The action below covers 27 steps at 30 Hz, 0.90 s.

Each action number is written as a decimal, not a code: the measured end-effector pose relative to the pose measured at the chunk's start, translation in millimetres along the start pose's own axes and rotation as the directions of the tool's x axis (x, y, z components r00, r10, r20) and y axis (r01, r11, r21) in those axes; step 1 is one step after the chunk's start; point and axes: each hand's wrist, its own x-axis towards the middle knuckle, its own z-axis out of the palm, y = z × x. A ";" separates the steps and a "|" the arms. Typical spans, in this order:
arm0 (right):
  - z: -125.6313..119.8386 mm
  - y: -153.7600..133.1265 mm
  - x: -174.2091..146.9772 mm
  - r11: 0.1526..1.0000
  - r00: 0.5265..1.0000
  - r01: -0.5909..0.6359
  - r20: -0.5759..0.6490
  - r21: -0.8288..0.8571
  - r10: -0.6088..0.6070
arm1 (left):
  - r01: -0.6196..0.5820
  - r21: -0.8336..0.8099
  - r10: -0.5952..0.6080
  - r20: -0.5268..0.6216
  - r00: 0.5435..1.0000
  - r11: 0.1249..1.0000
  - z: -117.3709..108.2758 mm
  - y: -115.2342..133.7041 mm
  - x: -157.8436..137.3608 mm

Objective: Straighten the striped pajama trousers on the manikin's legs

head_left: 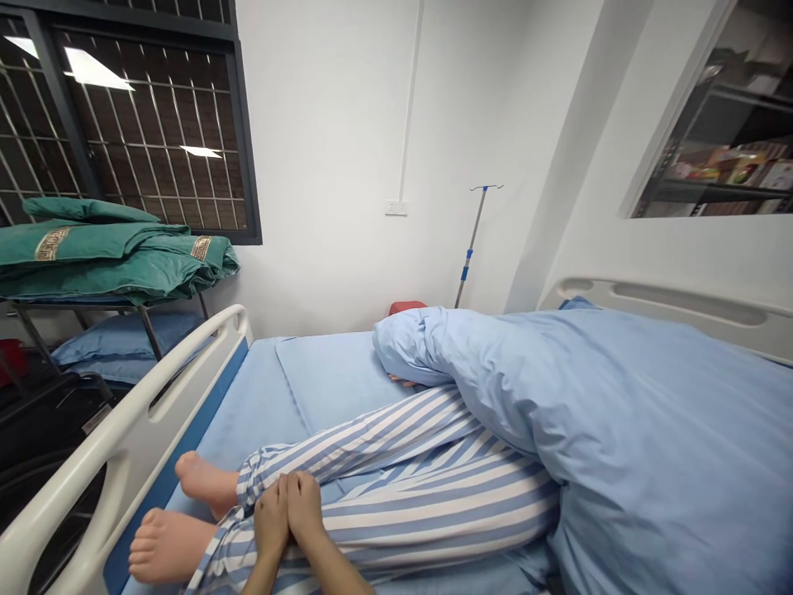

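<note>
On the bed lies a figure in blue-and-white striped trousers [434, 504], its smooth bare feet [170, 545] looking like a manikin's. My left hand [271, 514] and my right hand [303, 500] rest side by side, touching, on the lower part of the nearer leg. Their fingers curl over its far side, so the fingertips are hidden. The other leg [372, 430] lies just beyond, slightly bent. A light blue quilt [588, 397] covers the upper body, and a bit of a hand [404, 381] shows under its edge.
A cream bed end board [124, 438] stands beyond the feet, another [669, 302] at the right. Behind the bed are an IV pole [472, 248] and a red object [407, 307]. Green folded bedding [124, 256] lies on a rack at left, below a barred window [154, 124].
</note>
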 end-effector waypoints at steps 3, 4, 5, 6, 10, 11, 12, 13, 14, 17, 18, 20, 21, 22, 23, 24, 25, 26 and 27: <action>-20.4 -3.0 3.4 0.986 0.994 0.091 0.069 -0.139 -0.082 | -0.085 0.080 0.075 0.117 0.990 0.993 1.1 1.9 -1.7; -27.8 -3.1 3.1 0.975 0.989 0.134 0.089 -0.180 -0.119 | -0.106 0.107 0.091 0.139 0.986 0.989 1.2 3.0 -2.5; -34.5 -2.5 2.1 0.963 0.984 0.165 0.104 -0.213 -0.146 | -0.125 0.139 0.103 0.153 0.983 0.982 1.1 4.3 -3.2; -40.0 -0.9 0.3 0.954 0.981 0.182 0.112 -0.240 -0.159 | -0.142 0.176 0.114 0.160 0.980 0.974 0.9 5.6 -4.1; -48.3 10.0 -10.1 0.933 0.982 0.184 0.088 -0.310 -0.165 | -0.182 0.289 0.141 0.159 0.977 0.940 -1.4 10.5 -7.7; -47.7 12.3 -12.3 0.930 0.984 0.179 0.070 -0.319 -0.165 | -0.185 0.297 0.142 0.160 0.977 0.937 -2.2 11.7 -8.6; -46.8 14.0 -13.8 0.930 0.984 0.176 0.056 -0.324 -0.167 | -0.183 0.302 0.140 0.159 0.977 0.936 -3.2 12.8 -9.4; -45.8 15.1 -14.7 0.930 0.985 0.175 0.046 -0.323 -0.169 | -0.185 0.306 0.141 0.159 0.977 0.934 -4.2 13.9 -10.2; -44.9 15.6 -15.0 0.932 0.984 0.175 0.043 -0.317 -0.170 | -0.189 0.311 0.145 0.158 0.977 0.932 -5.2 15.0 -10.8; -44.1 15.9 -13.8 0.939 0.985 0.172 0.040 -0.296 -0.168 | -0.217 0.315 0.173 0.161 0.972 0.924 -8.2 17.7 -11.6; -44.3 15.8 -13.2 0.942 0.986 0.164 0.032 -0.292 -0.162 | -0.227 0.314 0.182 0.166 0.969 0.922 -8.8 18.3 -11.6; -45.0 15.7 -12.5 0.947 0.989 0.148 0.018 -0.284 -0.149 | -0.243 0.318 0.193 0.181 0.964 0.916 -9.0 19.0 -11.2; -45.4 15.7 -12.4 0.950 0.989 0.144 0.012 -0.279 -0.146 | -0.251 0.320 0.198 0.188 0.962 0.914 -8.6 19.1 -10.9; -45.7 15.6 -12.4 0.952 0.989 0.142 0.007 -0.271 -0.146 | -0.254 0.319 0.200 0.194 0.961 0.913 -7.8 19.0 -10.7; -46.0 15.6 -12.6 0.955 0.989 0.142 0.003 -0.261 -0.147 | -0.253 0.314 0.198 0.198 0.960 0.915 -6.8 18.7 -10.5; -46.3 15.5 -12.8 0.958 0.989 0.143 -0.001 -0.249 -0.147 | -0.250 0.301 0.195 0.200 0.960 0.920 -5.8 18.3 -10.3; -46.5 15.5 -13.0 0.961 0.989 0.144 -0.002 -0.238 -0.149 | -0.243 0.278 0.193 0.197 0.961 0.929 -4.8 17.9 -10.2; -46.7 15.4 -13.2 0.963 0.989 0.145 -0.003 -0.227 -0.150 | -0.234 0.247 0.189 0.193 0.963 0.940 -4.1 17.4 -10.2; -46.9 15.4 -13.4 0.965 0.989 0.145 -0.002 -0.218 -0.149 | -0.225 0.209 0.187 0.187 0.964 0.952 -3.7 16.9 -10.3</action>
